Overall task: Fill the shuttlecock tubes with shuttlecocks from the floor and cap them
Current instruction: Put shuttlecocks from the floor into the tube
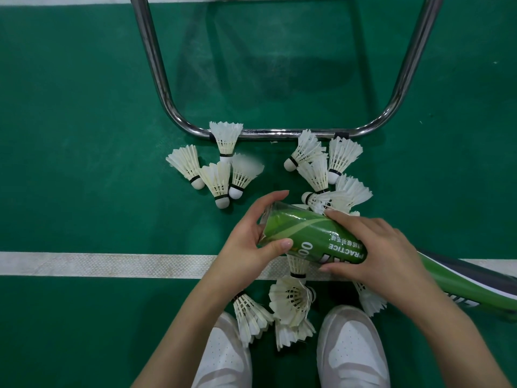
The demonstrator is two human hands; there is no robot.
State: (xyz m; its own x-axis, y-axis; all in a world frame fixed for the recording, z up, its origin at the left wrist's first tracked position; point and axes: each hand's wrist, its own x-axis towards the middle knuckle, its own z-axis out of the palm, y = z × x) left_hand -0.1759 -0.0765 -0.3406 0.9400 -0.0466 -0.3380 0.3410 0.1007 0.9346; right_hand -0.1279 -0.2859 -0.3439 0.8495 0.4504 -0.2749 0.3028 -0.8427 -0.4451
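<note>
Head view: green court floor (pixel 84 107), white line (pixel 98 264)

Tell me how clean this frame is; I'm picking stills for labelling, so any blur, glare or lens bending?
Head view: the metal frame bows from wide-angle distortion and carries bright glare streaks; one shuttlecock near the left cluster has smeared feathers; the green tube and both hands are sharp; soft shadows on the floor.

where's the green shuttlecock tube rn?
Head view, centre: the green cardboard shuttlecock tube is held between left hand and right hand, above the white court line.
</note>
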